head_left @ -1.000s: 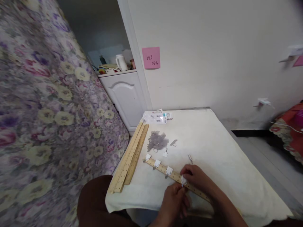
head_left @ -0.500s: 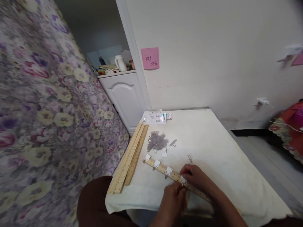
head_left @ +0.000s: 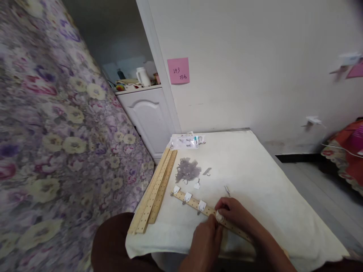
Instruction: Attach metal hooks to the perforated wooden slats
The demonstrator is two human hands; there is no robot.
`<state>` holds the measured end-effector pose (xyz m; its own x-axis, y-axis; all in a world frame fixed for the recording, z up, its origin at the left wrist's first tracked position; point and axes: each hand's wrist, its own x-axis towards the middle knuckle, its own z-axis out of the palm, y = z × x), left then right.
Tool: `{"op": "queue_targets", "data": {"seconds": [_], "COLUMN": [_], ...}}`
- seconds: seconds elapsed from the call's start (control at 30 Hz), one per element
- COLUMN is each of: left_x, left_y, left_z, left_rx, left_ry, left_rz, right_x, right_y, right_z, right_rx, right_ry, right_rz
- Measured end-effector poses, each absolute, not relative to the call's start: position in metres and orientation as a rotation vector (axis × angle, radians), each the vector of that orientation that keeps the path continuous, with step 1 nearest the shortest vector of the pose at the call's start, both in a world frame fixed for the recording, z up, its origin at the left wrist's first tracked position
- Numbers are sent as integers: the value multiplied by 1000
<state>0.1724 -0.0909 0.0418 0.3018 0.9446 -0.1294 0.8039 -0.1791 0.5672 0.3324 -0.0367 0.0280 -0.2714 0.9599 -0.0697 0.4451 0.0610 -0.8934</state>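
Observation:
A perforated wooden strip (head_left: 195, 204) lies slanted on the white cloth-covered table (head_left: 255, 177), with three small white adhesive hooks stuck along it. My right hand (head_left: 235, 215) pinches another white hook (head_left: 219, 216) against the strip. My left hand (head_left: 205, 241) is curled just below it, fingertips touching the same hook and the strip's edge. A heap of clear hooks (head_left: 187, 169) lies beyond the strip, with a few loose hooks beside it.
Two longer perforated wooden strips (head_left: 154, 189) lie along the table's left edge. A hook package (head_left: 185, 141) sits at the far edge. A floral bedspread (head_left: 56, 132) fills the left. A pink note (head_left: 178, 70) is on the wall, beside a white cabinet (head_left: 147, 113).
My left hand has closed in slightly toward the hook under my right fingers. The view has drifted a little; the strip and hooks stay in place.

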Motion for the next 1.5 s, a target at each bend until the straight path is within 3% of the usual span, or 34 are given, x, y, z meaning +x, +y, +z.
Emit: {"op": "queue_targets", "data": {"seconds": [1.5], "left_x": [173], "left_y": [-88], "left_z": [36], "left_rx": [2023], "left_ry": [1569], "left_rz": [310], "right_x": [334], "right_y": [-35], "right_z": [20], "right_rx": [-1355], "right_ry": [-1625], "right_rz": [1351]}}
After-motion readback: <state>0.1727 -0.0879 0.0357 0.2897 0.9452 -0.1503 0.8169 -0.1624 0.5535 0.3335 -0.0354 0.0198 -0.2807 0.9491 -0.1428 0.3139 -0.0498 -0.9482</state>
